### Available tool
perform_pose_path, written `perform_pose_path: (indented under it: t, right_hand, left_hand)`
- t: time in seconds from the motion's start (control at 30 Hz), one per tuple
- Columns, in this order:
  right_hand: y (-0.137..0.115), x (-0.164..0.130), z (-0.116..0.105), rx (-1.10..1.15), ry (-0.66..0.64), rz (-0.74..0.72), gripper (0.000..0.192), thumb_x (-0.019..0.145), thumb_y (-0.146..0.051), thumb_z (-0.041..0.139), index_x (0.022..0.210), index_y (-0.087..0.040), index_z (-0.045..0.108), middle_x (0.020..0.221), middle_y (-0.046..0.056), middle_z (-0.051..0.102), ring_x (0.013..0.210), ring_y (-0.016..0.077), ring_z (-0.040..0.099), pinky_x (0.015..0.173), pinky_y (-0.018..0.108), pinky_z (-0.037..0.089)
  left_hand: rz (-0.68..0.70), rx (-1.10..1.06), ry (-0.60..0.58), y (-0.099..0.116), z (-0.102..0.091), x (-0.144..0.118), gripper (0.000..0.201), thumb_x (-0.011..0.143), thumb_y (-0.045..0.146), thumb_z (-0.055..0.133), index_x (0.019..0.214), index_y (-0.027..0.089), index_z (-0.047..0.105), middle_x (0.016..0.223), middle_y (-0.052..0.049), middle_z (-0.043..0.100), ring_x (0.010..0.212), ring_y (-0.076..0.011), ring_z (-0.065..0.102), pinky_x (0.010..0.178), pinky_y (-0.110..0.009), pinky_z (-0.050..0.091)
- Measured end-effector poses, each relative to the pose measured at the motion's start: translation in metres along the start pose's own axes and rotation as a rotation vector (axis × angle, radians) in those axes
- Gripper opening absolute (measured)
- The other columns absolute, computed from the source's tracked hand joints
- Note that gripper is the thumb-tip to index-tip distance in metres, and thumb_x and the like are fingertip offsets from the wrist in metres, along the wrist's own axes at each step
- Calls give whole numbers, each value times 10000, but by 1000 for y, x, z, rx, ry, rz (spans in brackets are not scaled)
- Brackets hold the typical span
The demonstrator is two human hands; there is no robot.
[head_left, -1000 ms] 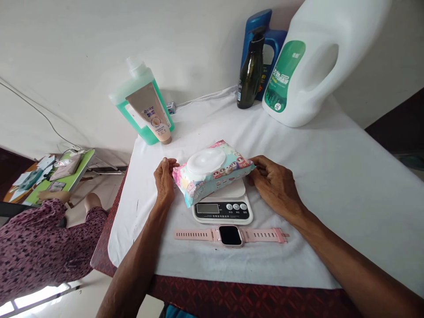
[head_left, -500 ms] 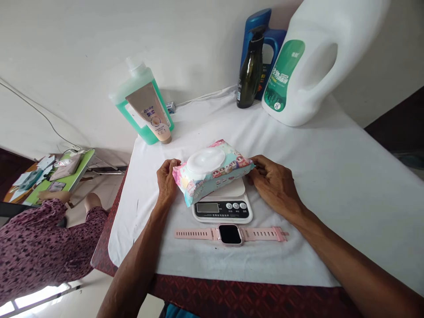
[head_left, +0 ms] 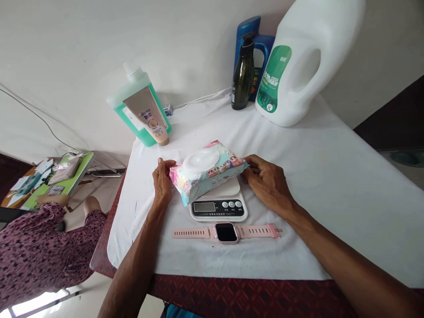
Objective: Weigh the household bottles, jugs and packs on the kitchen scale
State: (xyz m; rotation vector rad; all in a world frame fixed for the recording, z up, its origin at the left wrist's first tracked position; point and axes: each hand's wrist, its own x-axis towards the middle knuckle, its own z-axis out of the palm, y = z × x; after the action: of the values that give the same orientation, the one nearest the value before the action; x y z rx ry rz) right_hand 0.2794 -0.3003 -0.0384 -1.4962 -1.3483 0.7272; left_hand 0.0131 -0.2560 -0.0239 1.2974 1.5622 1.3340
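Note:
A pastel pack of wet wipes (head_left: 207, 171) with a white flip lid lies on a small white kitchen scale (head_left: 218, 204). My left hand (head_left: 161, 181) pinches the pack's left end. At the pack's right end, my right hand (head_left: 266, 183) grips it with curled fingers. The scale's display and buttons face me, just below the pack. A pink smartwatch (head_left: 226, 232) lies flat in front of the scale, straps spread out.
On the white cloth (head_left: 331, 185) stand a green liquid bottle (head_left: 137, 108) with a tube (head_left: 150, 119) leaning on it, a dark pump bottle (head_left: 241, 75), a blue jug (head_left: 253, 48) and a big white jug (head_left: 298, 66). A person in a patterned sleeve (head_left: 39, 247) sits left.
The view shifted slightly, so everything sits a little further left. Both hands keep their hold on the wipes pack over the scale.

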Motion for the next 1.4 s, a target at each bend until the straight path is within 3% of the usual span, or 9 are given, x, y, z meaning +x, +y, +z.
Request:
perform_pose_path:
  t: [0.47, 0.57, 0.73, 0.9, 1.0, 1.1, 1.17, 1.23, 1.4]
  right_hand:
    - [-2, -1, -1, -25, -9, -10, 150, 856, -326, 547, 855, -241, 671, 640, 2, 651, 591, 186, 585, 599, 308, 426]
    - [-3, -1, -1, -32, -3, -11, 154, 851, -306, 540, 851, -231, 675, 641, 3, 648, 596, 179, 575, 604, 300, 420]
    - [-3, -1, -1, -1, 0, -13, 164, 858, -312, 543, 841, -215, 675, 633, 2, 642, 594, 169, 570, 595, 285, 419]
    - [-3, -1, -2, 38, -7, -23, 185, 866, -348, 533, 828, -214, 655, 655, 14, 656, 629, 176, 597, 604, 285, 432]
    - [-2, -1, -1, 37, -12, -24, 185, 865, -343, 521, 844, -216, 655, 675, 16, 665, 651, 179, 602, 606, 287, 428]
    - [-1, -1, -1, 34, -14, -17, 172, 864, -335, 517, 824, -220, 639, 662, 12, 652, 655, 179, 601, 606, 289, 428]
    - [0, -1, -1, 31, -13, -20, 172, 870, -338, 518, 822, -219, 632, 670, 14, 657, 659, 179, 603, 620, 294, 439]
    - [0, -1, 0, 23, -11, -24, 175, 874, -340, 517, 830, -217, 633, 691, 18, 669, 665, 180, 608, 641, 301, 455]
    - [-1, -2, 0, 48, -15, -20, 214, 904, -385, 536, 850, -214, 652, 763, 38, 691, 704, 186, 626, 662, 305, 494]
  left_hand:
    - [-1, 54, -27, 6, -1, -3, 787, 947, 838, 396, 901, 151, 777, 788, -77, 707, 710, -200, 597, 639, -322, 461]
    - [26, 71, -54, 8, 0, -5, 781, 965, 826, 378, 921, 160, 783, 845, -84, 742, 772, -221, 639, 713, -341, 500]
    - [73, 7, -213, 10, 3, -7, 757, 993, 791, 345, 975, 174, 783, 945, -105, 775, 917, -272, 705, 847, -391, 535]
    - [210, -69, -208, 34, -5, -16, 825, 943, 866, 285, 1111, 213, 760, 1148, -142, 755, 1108, -301, 699, 967, -435, 538]
    - [343, 73, -339, 56, -14, -35, 820, 839, 901, 504, 1309, 261, 707, 1346, -156, 699, 1283, -344, 638, 1087, -482, 496]
    - [483, 397, -424, 67, -15, -54, 976, 676, 723, 853, 1503, 286, 573, 1476, -166, 622, 1370, -396, 561, 1160, -554, 438]
    - [531, 537, -382, 67, -10, -60, 1031, 659, 593, 921, 1550, 275, 511, 1487, -171, 608, 1365, -408, 550, 1148, -586, 438]
    - [517, 562, -324, 65, -3, -61, 897, 725, 516, 894, 1503, 247, 540, 1443, -171, 635, 1328, -395, 577, 1103, -575, 473]
    - [303, 426, -180, 62, 6, -47, 537, 765, 501, 856, 1175, 199, 683, 1085, -102, 747, 986, -299, 676, 851, -436, 542]
